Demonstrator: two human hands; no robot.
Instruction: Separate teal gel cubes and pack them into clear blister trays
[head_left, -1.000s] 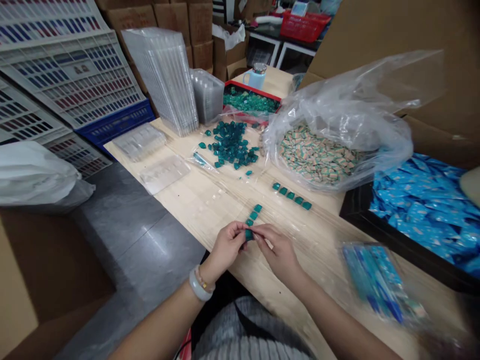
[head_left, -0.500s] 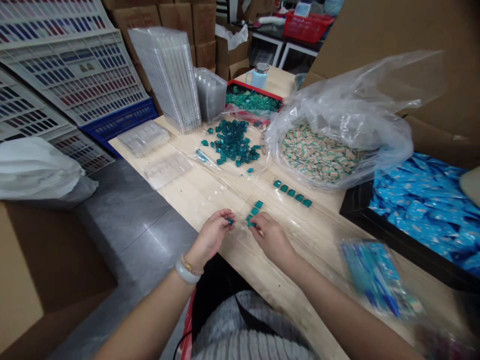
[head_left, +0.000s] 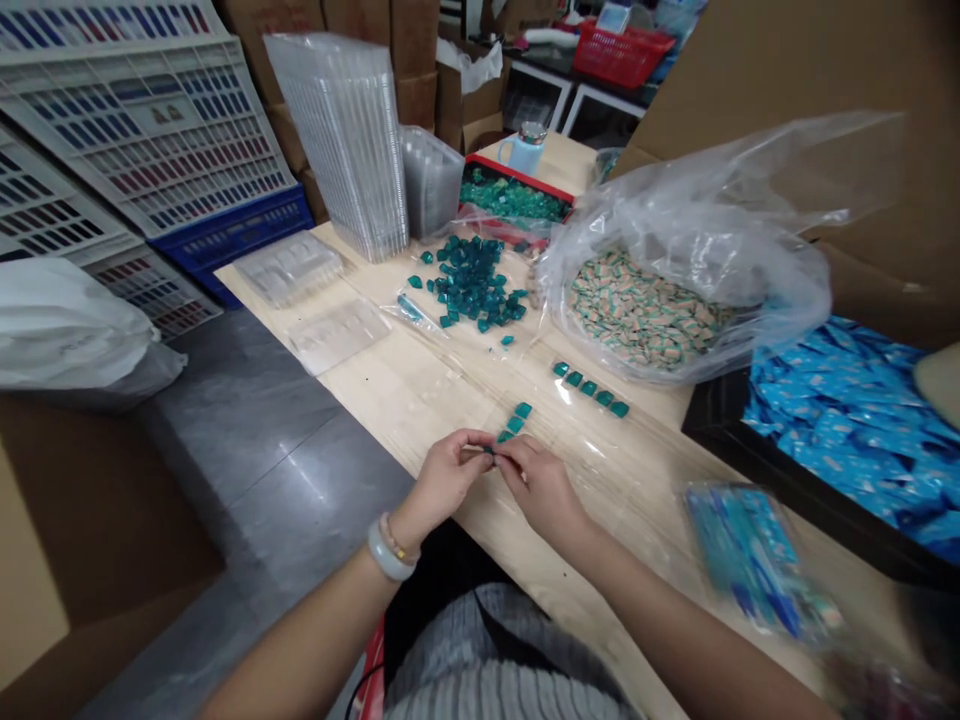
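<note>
In the head view, the left hand (head_left: 444,482) and right hand (head_left: 541,490) meet above a light wooden table (head_left: 390,400), fingers curled nearly closed, together pinching a small teal piece (head_left: 488,451), mostly hidden. A short row of teal pieces (head_left: 514,420) lies just beyond at 1 o'clock, a second row of teal pieces (head_left: 592,391) at 2 o'clock, and a loose teal pile (head_left: 471,283) at 12 o'clock. A clear plastic bag (head_left: 637,300) of beige-and-green pieces sits farther off at 1 o'clock.
</note>
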